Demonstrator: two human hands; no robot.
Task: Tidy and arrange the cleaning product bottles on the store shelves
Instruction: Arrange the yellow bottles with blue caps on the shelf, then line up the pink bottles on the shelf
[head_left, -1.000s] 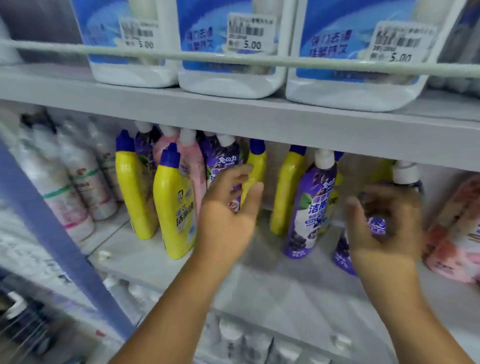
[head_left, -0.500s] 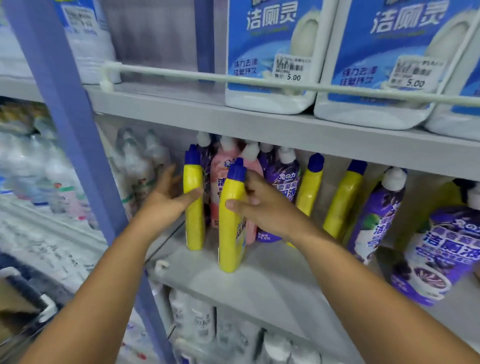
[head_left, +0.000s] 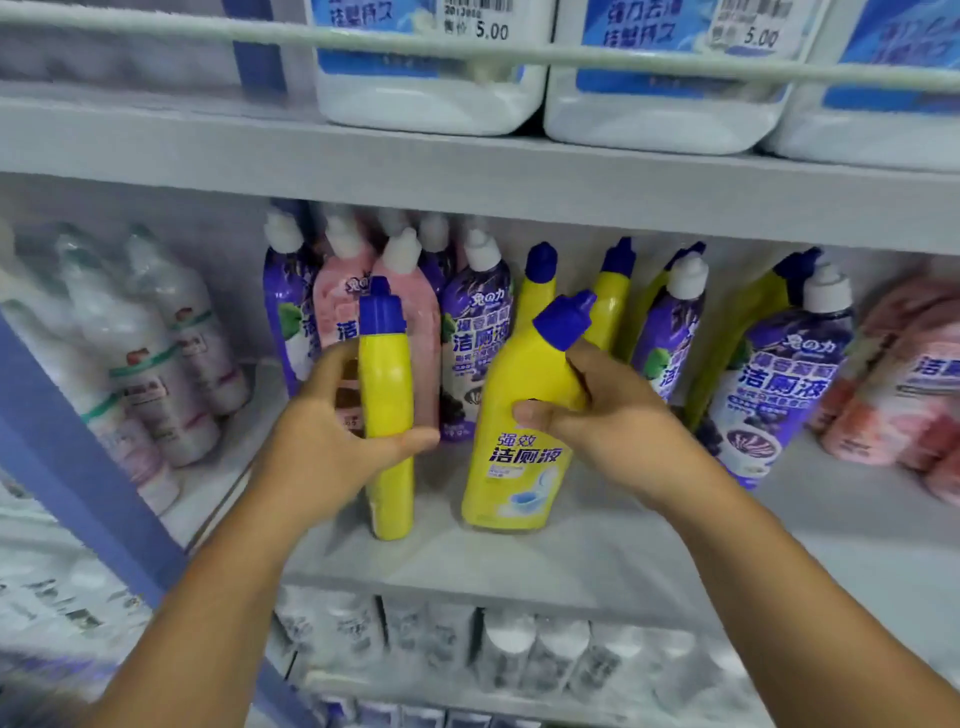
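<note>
A: Head view — what have the hands got?

B: The left hand (head_left: 332, 447) is wrapped round a narrow yellow bottle (head_left: 388, 415) with a blue cap, standing upright on the middle shelf (head_left: 597, 561), edge-on to the camera. The right hand (head_left: 613, 431) grips a second yellow bottle (head_left: 519, 447) at its shoulder, thumb across the front; this one faces forward, label showing, and tilts with its cap leaning right. I can't tell whether its base sits flat on the shelf.

A: How close are the 2?

B: Near each other, with a strip of bare shelf between their bases.

A: And behind them?

B: A tight row — purple bottles (head_left: 480, 332) and pink bottles (head_left: 410, 322) with white caps right at the back, then more yellow ones (head_left: 540, 291) and purple ones off to the right.

A: Any room at the front?

B: Open shelf runs from the 2 held bottles to the front edge, wider toward the right. On the left a blue upright post (head_left: 78, 467) borders the bay, with pale bottles (head_left: 156, 364) beyond it.

A: Above?

B: The upper shelf (head_left: 467, 176) hangs just over the caps, carrying big white jugs (head_left: 431, 98) behind a rail (head_left: 519, 52).
</note>
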